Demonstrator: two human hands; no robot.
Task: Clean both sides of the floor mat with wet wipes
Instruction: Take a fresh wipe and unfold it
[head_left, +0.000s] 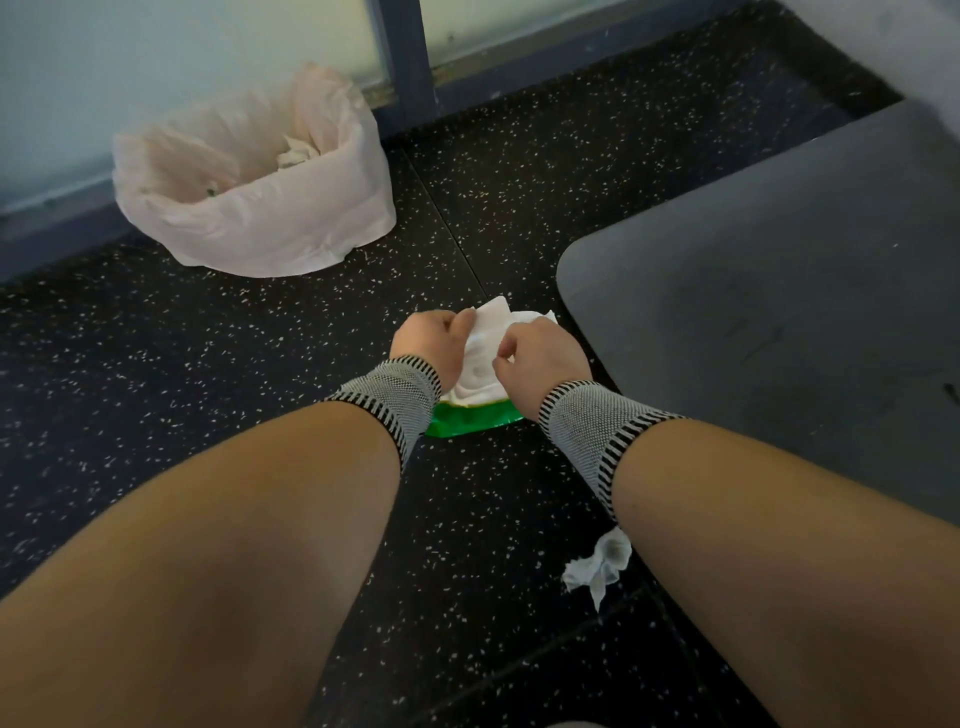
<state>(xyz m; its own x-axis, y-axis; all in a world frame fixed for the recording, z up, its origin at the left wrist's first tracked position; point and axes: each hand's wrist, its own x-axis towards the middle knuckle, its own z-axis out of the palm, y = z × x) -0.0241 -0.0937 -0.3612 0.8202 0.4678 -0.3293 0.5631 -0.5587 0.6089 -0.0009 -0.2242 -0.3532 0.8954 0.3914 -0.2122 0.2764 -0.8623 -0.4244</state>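
A dark grey floor mat (779, 291) with rounded corners lies flat on the right. Just left of its near corner sits a green pack of wet wipes (470, 418) on the floor. A white wet wipe (480, 358) sticks up out of the pack. My left hand (431, 340) pinches the wipe's left edge with curled fingers. My right hand (540, 353) pinches its right side. Both hands are directly above the pack, which they partly hide.
A bin lined with a pale pink bag (249, 182) stands at the back left against the wall, with crumpled wipes inside. A crumpled used wipe (600, 566) lies on the speckled black floor (182, 364) under my right forearm. A blue window frame (410, 62) runs along the back.
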